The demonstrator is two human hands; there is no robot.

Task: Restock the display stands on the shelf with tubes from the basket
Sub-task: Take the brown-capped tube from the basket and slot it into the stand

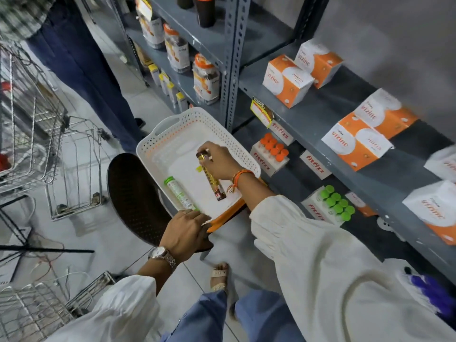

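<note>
I am pinching the slim brown-and-gold tube (210, 176) in my right hand (219, 162), fingers closed on its capped far end; it is lying in the white perforated plastic basket (172, 127), long axis running away from me. My left hand (185, 229) is gripping the near rim, beside the green-capped tube (179, 193).

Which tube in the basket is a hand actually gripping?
The brown-capped gold tube, held near its cap by the right hand. The green-capped white tube lies loose on the white perforated plastic basket's floor; the left hand only holds the basket's rim.
</note>
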